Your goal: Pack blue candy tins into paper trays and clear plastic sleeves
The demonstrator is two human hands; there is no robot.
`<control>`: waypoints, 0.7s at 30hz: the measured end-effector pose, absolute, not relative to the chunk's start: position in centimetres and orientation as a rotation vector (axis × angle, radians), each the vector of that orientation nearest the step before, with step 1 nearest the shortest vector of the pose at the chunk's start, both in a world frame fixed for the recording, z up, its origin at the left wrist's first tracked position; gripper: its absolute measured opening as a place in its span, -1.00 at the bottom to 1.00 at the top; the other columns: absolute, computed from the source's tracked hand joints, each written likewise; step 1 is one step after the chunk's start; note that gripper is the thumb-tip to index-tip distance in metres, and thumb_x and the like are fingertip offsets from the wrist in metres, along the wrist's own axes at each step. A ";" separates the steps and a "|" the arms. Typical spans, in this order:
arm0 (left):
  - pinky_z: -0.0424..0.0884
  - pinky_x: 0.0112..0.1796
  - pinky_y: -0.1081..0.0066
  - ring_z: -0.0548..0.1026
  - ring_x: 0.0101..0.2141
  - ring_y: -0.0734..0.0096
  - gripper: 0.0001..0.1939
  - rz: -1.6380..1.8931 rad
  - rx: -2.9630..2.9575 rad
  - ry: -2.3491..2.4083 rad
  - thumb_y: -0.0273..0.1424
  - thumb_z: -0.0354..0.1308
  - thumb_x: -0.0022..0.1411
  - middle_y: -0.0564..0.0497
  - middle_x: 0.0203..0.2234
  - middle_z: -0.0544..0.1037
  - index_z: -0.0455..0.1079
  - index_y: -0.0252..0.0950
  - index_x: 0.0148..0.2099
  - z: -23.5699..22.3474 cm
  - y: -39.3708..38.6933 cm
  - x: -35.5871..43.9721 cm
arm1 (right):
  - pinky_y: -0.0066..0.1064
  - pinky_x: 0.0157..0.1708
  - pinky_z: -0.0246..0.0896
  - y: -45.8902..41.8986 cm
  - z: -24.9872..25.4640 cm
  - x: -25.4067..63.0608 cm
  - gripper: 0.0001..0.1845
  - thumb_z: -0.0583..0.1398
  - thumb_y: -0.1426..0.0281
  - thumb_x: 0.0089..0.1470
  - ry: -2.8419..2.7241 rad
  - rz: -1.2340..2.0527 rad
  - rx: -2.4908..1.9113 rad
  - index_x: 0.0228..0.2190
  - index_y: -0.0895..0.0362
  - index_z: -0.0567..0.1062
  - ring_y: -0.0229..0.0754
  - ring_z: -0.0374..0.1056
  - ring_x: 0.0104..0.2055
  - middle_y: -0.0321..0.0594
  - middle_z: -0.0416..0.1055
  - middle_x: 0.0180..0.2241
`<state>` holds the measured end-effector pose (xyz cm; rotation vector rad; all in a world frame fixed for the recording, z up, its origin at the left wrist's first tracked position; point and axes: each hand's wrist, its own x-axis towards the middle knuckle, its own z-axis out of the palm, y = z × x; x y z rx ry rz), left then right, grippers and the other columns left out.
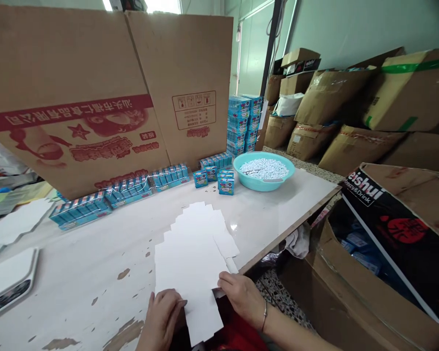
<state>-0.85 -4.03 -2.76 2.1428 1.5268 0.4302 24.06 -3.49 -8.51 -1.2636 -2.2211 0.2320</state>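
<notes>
A fanned stack of white card pieces (193,248) with stepped edges lies on the table in front of me, its near end reaching past the table's front edge. My left hand (163,314) is closed at the stack's lower left, thumb and fingers gripping the edge of the card. On the opposite side my right hand (243,296), with a bracelet at the wrist, pinches the card's right edge. Beyond the stack stand several small blue boxes (226,185). A turquoise basin (258,183) full of small pale pellets (267,168) sits behind them to the right.
A tall cardboard sheet (190,53) stands along the back, with wrapped rows of blue boxes (128,192) before it. Blue packs are stacked (237,122) behind the basin. A white scale (10,278) lies left. An open carton (329,243) stands right of the table.
</notes>
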 end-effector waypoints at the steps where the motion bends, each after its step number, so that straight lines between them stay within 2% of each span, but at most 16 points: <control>1: 0.44 -0.08 0.16 0.45 -0.22 0.30 -0.62 0.402 2.159 1.500 -0.12 -0.17 0.35 0.01 -0.32 0.52 0.36 -0.19 -0.33 -2.3 -4.1 -0.5 | -0.44 -0.47 0.14 -3.7 -8.3 24.1 -0.74 -0.02 0.49 0.26 -2.164 0.309 -1.264 -0.43 0.12 0.38 -0.26 0.30 -0.45 -0.24 0.39 -0.39; 3: 0.43 -0.29 0.36 0.43 -0.29 0.33 -0.65 0.338 2.229 1.449 -0.18 -0.17 0.36 0.02 -0.38 0.50 0.32 -0.20 -0.36 -2.1 -4.1 0.3 | -0.48 -0.43 0.19 -3.9 -8.2 23.9 -0.72 -0.05 0.39 0.31 -2.029 0.449 -1.222 -0.37 0.10 0.39 -0.29 0.35 -0.41 -0.24 0.40 -0.35; 5: 0.36 -0.37 0.40 0.40 -0.38 0.34 -0.67 0.263 2.361 1.420 -0.26 -0.15 0.36 0.03 -0.45 0.48 0.31 -0.21 -0.40 -2.6 -3.9 1.0 | -0.49 -0.38 0.23 -3.9 -8.4 23.7 -0.72 -0.07 0.37 0.32 -1.972 0.490 -1.143 -0.32 0.09 0.39 -0.27 0.38 -0.34 -0.21 0.40 -0.30; 8: 0.31 -0.35 0.38 0.40 -0.39 0.33 -0.72 0.129 2.500 1.443 -0.39 -0.14 0.34 0.01 -0.46 0.50 0.35 -0.21 -0.35 -3.2 -3.4 2.1 | -0.49 -0.46 0.16 -3.7 -9.4 23.4 -0.75 -0.04 0.44 0.29 -2.121 0.356 -1.089 -0.30 0.10 0.41 -0.28 0.33 -0.42 -0.21 0.38 -0.34; 12: 0.29 -0.34 0.38 0.46 -0.35 0.31 -0.78 -0.080 2.415 1.641 -0.36 -0.14 0.36 -0.04 -0.41 0.53 0.32 -0.26 -0.14 -2.4 -3.3 3.6 | -0.47 -0.55 0.04 -3.5 -10.7 23.3 -0.75 -0.03 0.48 0.27 -2.268 0.121 -1.037 -0.29 0.13 0.44 -0.29 0.21 -0.54 -0.25 0.30 -0.46; 16: 0.28 -0.32 0.38 0.47 -0.26 0.27 -0.78 -0.338 2.445 1.601 -0.36 -0.15 0.38 -0.07 -0.35 0.54 0.31 -0.26 -0.19 -1.7 -3.7 4.7 | -0.45 -0.51 0.12 -3.2 -11.5 23.2 -0.71 -0.06 0.43 0.31 -2.230 0.107 -1.027 -0.34 0.16 0.42 -0.26 0.22 -0.52 -0.24 0.29 -0.50; 18: 0.28 -0.32 0.38 0.47 -0.23 0.28 -0.78 -0.362 2.455 1.576 -0.40 -0.15 0.37 -0.06 -0.31 0.53 0.32 -0.26 -0.17 -1.8 -3.9 5.1 | -0.42 -0.46 0.19 -3.1 -11.8 23.5 -0.72 -0.08 0.48 0.29 -2.273 0.084 -0.949 -0.25 0.19 0.43 -0.22 0.26 -0.46 -0.19 0.35 -0.44; 21: 0.26 -0.40 0.38 0.48 -0.29 0.30 -0.77 -0.336 2.445 1.584 -0.43 -0.16 0.36 -0.05 -0.26 0.49 0.34 -0.26 -0.17 -2.0 -3.7 5.5 | -0.33 -0.35 0.28 -3.2 -11.7 24.5 -0.63 -0.09 0.59 0.20 -2.356 0.036 -0.790 -0.03 0.25 0.36 -0.16 0.32 -0.31 -0.04 0.42 -0.23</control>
